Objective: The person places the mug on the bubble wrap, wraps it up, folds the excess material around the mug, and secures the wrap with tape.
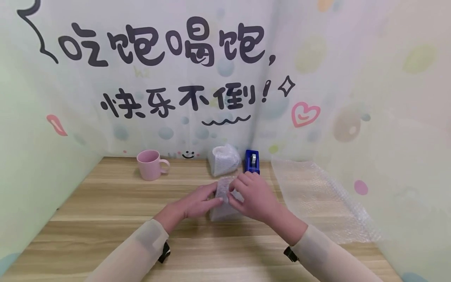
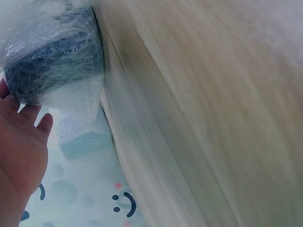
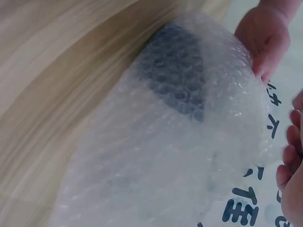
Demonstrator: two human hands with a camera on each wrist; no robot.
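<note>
A dark object sits inside clear bubble wrap (image 1: 222,213) on the table, a loose flap of wrap hanging from it; what it is stays hidden. My left hand (image 1: 201,201) holds this bundle at its left side, thumb at the front. In the left wrist view that hand (image 2: 21,146) touches the edge of the wrapped object (image 2: 59,61). Over the bundle's right side is my right hand (image 1: 255,196), fingers bent, thumb near the forefinger. Whether it pinches anything thin cannot be made out. The right wrist view shows its curled fingers (image 3: 289,161) beside the wrap (image 3: 151,156).
A pink mug (image 1: 149,165) stands at the back left. Behind the hands are another bubble-wrapped item (image 1: 225,160) and a blue tape dispenser (image 1: 251,160). A sheet of bubble wrap (image 1: 317,199) lies along the right side. A printed curtain (image 1: 225,78) closes the table's back.
</note>
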